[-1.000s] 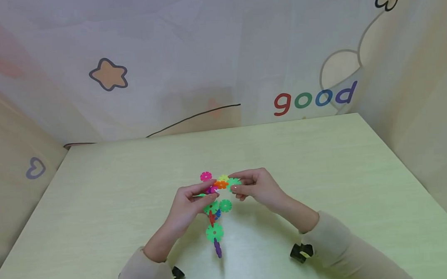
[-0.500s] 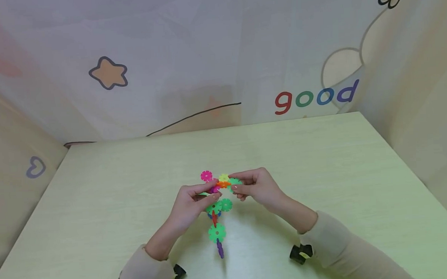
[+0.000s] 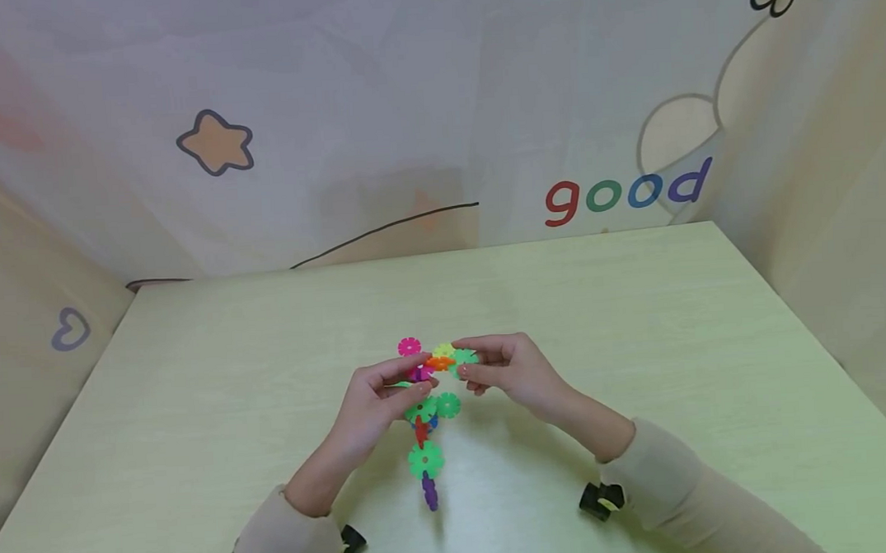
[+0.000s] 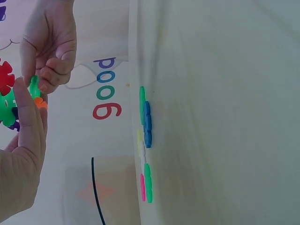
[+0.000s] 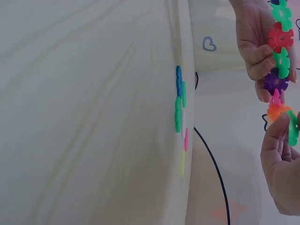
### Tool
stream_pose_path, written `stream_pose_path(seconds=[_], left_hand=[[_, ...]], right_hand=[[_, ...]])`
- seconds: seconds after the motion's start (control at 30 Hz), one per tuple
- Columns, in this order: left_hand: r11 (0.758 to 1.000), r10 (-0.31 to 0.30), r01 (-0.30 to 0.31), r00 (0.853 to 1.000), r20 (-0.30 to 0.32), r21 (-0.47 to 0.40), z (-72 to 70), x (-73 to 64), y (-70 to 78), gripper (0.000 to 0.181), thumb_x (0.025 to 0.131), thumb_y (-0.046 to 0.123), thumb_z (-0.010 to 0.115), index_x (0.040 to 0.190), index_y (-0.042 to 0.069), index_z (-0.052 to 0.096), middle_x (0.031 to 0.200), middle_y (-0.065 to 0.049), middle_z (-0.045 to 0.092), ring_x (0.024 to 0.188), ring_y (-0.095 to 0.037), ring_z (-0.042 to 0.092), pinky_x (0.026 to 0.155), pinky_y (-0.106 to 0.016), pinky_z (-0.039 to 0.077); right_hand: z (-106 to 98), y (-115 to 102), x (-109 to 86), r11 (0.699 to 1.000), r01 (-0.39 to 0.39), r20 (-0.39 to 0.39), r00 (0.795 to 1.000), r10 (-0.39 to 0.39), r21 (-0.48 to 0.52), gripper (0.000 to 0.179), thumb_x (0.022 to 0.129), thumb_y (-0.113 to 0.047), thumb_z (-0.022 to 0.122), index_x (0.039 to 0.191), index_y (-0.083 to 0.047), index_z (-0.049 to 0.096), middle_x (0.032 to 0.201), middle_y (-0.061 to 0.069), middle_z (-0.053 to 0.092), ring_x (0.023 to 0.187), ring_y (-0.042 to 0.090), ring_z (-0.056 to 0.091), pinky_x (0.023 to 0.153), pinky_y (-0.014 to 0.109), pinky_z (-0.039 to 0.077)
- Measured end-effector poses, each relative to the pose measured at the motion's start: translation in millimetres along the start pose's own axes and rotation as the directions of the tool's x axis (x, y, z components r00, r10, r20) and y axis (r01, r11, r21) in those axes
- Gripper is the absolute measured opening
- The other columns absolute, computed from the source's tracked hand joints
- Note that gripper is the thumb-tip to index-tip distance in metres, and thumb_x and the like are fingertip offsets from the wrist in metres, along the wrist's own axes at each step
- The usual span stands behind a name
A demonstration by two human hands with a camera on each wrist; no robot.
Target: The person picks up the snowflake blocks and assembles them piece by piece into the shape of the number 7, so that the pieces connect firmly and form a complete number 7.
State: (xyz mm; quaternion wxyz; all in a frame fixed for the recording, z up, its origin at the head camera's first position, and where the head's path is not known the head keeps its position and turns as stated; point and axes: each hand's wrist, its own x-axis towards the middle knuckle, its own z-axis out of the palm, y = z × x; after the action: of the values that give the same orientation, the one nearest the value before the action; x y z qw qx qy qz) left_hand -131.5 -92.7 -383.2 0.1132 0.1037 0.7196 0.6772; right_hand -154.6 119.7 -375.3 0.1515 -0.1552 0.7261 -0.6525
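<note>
A chain of notched plastic snowflake discs hangs between the hands. Its lower end shows a purple disc [image 3: 430, 491], a green disc [image 3: 425, 459] and a red disc [image 3: 422, 432]. My left hand [image 3: 377, 395] holds the chain near a purple disc [image 5: 275, 82] and a pink disc [image 5: 275, 98], its fingers partly covering them. At the other end, thumb and fingers of my right hand [image 3: 517, 372] pinch a green disc [image 3: 465, 360]. That green disc touches an orange disc [image 3: 440, 363]; how deeply their slots join cannot be told.
Loose discs lie flat on the pale table [image 3: 196, 403] below the hands: pink [image 3: 409, 346], yellow [image 3: 444, 350], green [image 3: 449, 405] and blue [image 4: 148, 124] among them. A printed curtain [image 3: 376, 106] stands behind the table's far edge.
The chain's lower end has swung slightly right and then back left. Both hands keep their hold, with only tiny shifts.
</note>
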Motion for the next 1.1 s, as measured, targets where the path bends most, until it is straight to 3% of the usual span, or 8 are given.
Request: stream_pose_path(seconds=[0.13,0.37,0.53,0.73,0.83,1.0,1.1], left_hand=[[1.000,-0.007,0.007,1.000,-0.015,0.022,-3.2,-0.6,1.9,0.038,0.086,0.009,0.063,0.123,0.003,0.056,0.099,-0.012,0.062,0.088,-0.026,0.064,0.063,-0.026,0.053],[0.999,-0.008,0.010,0.999,-0.039,0.031,-12.2,-1.6,2.7,0.038,0.086,0.013,0.064,0.122,0.004,0.058,0.108,-0.017,0.059,0.088,-0.023,0.064,0.069,-0.030,0.054],[0.999,-0.012,0.014,0.998,-0.056,0.039,-20.3,-4.2,2.2,0.037,0.086,0.014,0.063,0.122,0.005,0.058,0.112,-0.018,0.057,0.086,-0.020,0.063,0.070,-0.031,0.054],[0.999,-0.015,0.018,0.997,-0.070,0.037,-30.6,-7.8,1.3,0.038,0.086,0.014,0.063,0.123,0.003,0.056,0.106,-0.015,0.059,0.091,-0.032,0.060,0.069,-0.030,0.054],[0.999,-0.014,0.017,0.997,-0.079,0.042,-37.1,-10.7,1.6,0.038,0.087,0.013,0.062,0.123,0.002,0.056,0.102,-0.013,0.061,0.094,-0.035,0.060,0.069,-0.030,0.054],[0.998,-0.001,0.006,0.996,-0.091,0.058,-48.8,-15.3,2.5,0.038,0.088,0.013,0.061,0.124,0.001,0.055,0.099,-0.011,0.064,0.090,-0.020,0.064,0.069,-0.030,0.054],[0.998,0.005,0.001,0.995,-0.098,0.061,-55.7,-17.8,3.3,0.039,0.087,0.013,0.061,0.124,0.000,0.054,0.098,-0.011,0.065,0.088,-0.014,0.064,0.069,-0.030,0.054]], right_hand=[[-2.5,4.5,0.3,1.000,-0.006,-0.005,1.000,0.006,0.009,0.037,0.088,-0.010,0.059,0.121,0.007,0.054,0.083,0.013,0.066,0.076,0.033,0.063,0.072,0.032,0.054],[-3.7,5.2,1.3,0.999,-0.025,-0.020,0.999,0.025,0.035,0.030,0.093,-0.011,0.051,0.116,0.009,0.056,0.082,0.010,0.064,0.071,0.022,0.061,0.070,0.029,0.054],[-5.6,7.7,4.0,0.998,-0.062,-0.016,0.998,0.062,0.004,0.030,0.092,-0.009,0.052,0.113,0.011,0.056,0.082,0.012,0.064,0.069,0.018,0.060,0.068,0.027,0.054],[-7.7,16.8,9.3,0.990,-0.110,0.018,0.994,0.111,-0.088,0.030,0.089,-0.007,0.057,0.113,0.011,0.057,0.090,0.024,0.062,0.070,0.021,0.058,0.067,0.028,0.053],[-7.0,21.2,12.4,0.982,-0.118,0.036,0.992,0.125,-0.150,0.031,0.086,-0.008,0.061,0.112,0.009,0.058,0.085,0.019,0.063,0.069,0.021,0.057,0.065,0.028,0.052],[-4.8,23.1,16.7,0.956,-0.112,0.047,0.991,0.129,-0.270,0.031,0.080,-0.007,0.067,0.108,0.005,0.063,0.077,0.004,0.060,0.064,0.016,0.053,0.057,0.026,0.049],[-3.5,23.1,19.2,0.935,-0.121,0.059,0.987,0.149,-0.333,0.031,0.078,-0.007,0.070,0.107,0.002,0.064,0.075,0.003,0.059,0.061,0.015,0.052,0.053,0.026,0.047]])
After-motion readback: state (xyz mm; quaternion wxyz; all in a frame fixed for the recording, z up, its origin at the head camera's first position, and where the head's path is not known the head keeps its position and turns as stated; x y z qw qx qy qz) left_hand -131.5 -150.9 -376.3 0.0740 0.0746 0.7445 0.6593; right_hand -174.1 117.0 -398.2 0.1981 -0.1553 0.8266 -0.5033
